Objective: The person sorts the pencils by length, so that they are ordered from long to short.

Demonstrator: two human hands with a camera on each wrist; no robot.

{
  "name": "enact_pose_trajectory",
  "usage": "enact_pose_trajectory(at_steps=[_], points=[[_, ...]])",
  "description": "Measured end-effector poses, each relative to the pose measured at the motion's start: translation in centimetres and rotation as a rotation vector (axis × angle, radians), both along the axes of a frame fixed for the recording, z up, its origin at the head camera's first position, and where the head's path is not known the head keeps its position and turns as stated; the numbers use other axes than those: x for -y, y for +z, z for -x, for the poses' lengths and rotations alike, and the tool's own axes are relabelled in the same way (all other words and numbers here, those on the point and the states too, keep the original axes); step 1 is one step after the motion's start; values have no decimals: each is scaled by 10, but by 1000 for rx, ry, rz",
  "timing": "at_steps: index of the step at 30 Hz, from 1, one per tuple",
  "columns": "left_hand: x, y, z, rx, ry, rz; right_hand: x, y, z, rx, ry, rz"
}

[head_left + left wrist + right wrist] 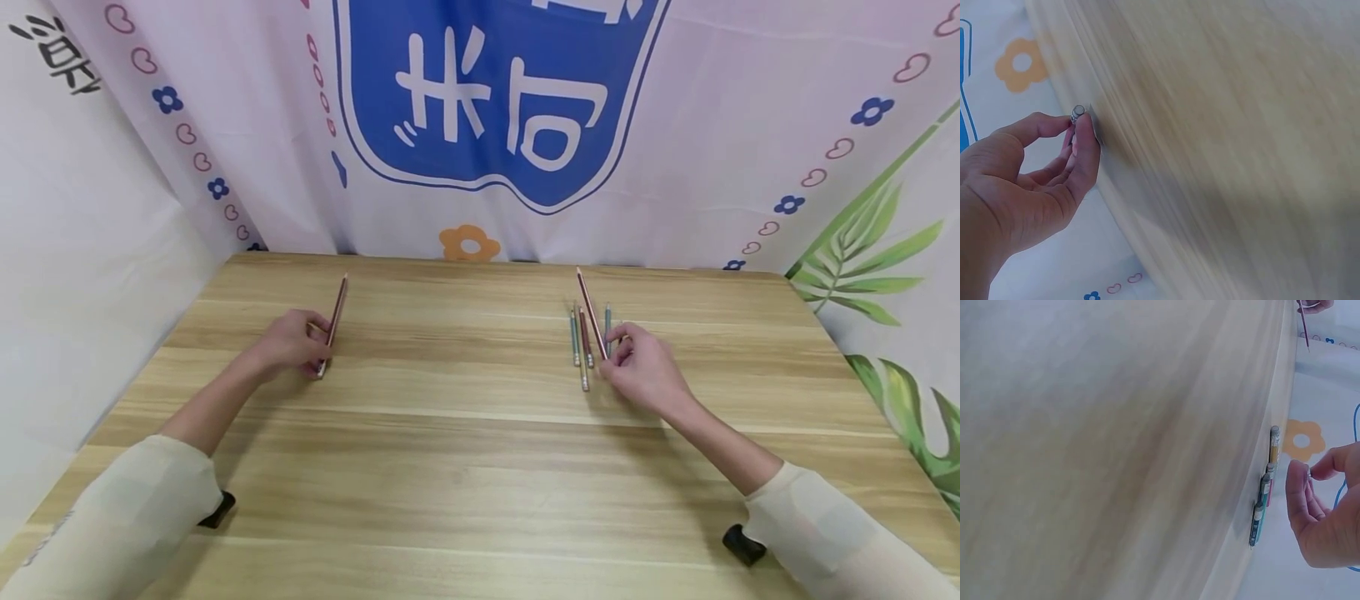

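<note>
At the table's left, my left hand [296,340] pinches a dark red pencil [339,310] near its eraser end, the tip pointing away from me. In the left wrist view, thumb and fingers meet around the pencil's metal end [1078,110]. My right hand [643,367] pinches another dark red pencil [590,304] with pale stripes, low on its shaft and tilted tip-up. Just left of that hand lie a teal pencil [574,340], a dark red one [586,335] and a yellow one [585,377]. A second teal pencil [608,317] lies behind its fingers, partly hidden.
The wood-grain table [450,467] ends at the back against a printed cloth [270,150] with a blue emblem. White cloth walls stand at both sides. A black wrist mount [744,545] sticks out under the right sleeve, another [217,510] under the left.
</note>
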State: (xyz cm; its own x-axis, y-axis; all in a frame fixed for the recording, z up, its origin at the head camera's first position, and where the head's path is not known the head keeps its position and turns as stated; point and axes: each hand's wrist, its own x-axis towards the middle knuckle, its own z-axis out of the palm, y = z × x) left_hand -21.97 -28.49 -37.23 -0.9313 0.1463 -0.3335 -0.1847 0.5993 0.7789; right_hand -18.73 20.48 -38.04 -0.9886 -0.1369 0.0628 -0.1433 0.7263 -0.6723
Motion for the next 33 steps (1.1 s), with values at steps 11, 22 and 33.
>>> enact_pose_trajectory(at_steps=[11, 22, 33], points=[[10, 1, -2, 5, -7, 55, 11, -3, 3, 78, 34, 146], [16, -1, -3, -9, -8, 91, 21, -1, 7, 161, 22, 244], [15, -1, -2, -9, -29, 128, 29, -5, 9, 204, 13, 330]])
